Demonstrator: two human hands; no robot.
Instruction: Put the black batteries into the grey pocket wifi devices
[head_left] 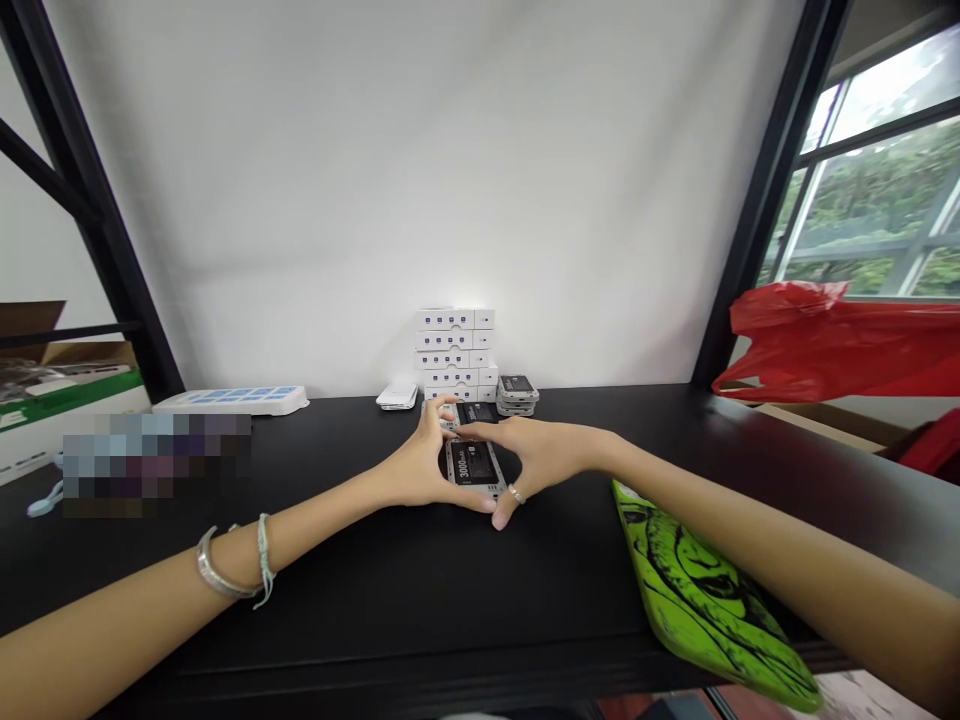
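The green patterned case (pixel 690 585) overhangs the front edge of the worktop (pixel 360 590). The left hand (pixel 420 470) and right hand (pixel 551 450) curve around the 3000 mAh device (pixel 472 463), each with thumb and fingers spread apart; whether either grips it cannot be determined. The device lies label up. Directly behind are a second device (pixel 484 411), partly covered by fingers, and stacked white boxes (pixel 450 358).
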